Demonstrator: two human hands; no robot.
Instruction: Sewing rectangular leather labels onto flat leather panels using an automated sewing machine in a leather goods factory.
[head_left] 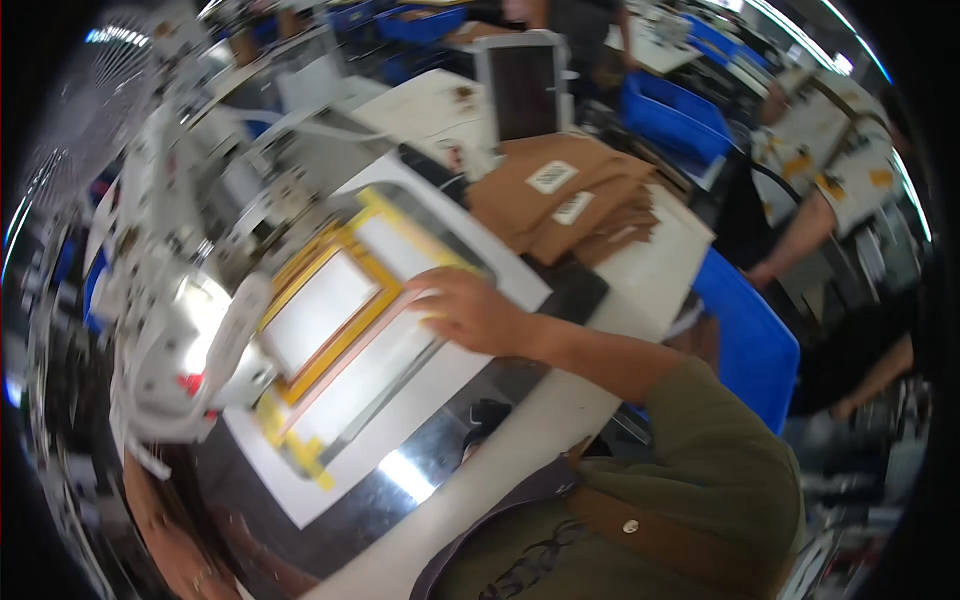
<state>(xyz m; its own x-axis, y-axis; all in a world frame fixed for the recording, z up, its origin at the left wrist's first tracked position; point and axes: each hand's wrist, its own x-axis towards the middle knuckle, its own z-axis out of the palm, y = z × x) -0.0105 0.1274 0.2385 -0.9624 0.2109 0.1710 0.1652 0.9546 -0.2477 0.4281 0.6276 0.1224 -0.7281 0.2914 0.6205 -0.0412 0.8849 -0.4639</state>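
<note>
My right hand (468, 312) reaches in from the right, over the corner of a yellow rectangular frame (382, 298). Its fingers are bent in, their tips close to a thin reddish-brown strip (345, 358) along the frame's edge; what they pinch, if anything, is too blurred to make out. Beneath lies a white sheet (300, 505) carrying a clear template with yellow tape (318, 470). A white sewing machine (165, 290) with a lit head stands over the frame's left side. My left arm (180, 545) shows at the lower left; its fingers cannot be made out.
Brown flat pieces with white labels (560, 190) lie stacked on the table behind my right hand. A dark-screened panel (525, 90) stands beyond them. Blue bins (745, 340) sit at the right, where a person in a patterned shirt (830, 150) works. The tabletop below the sheet is shiny.
</note>
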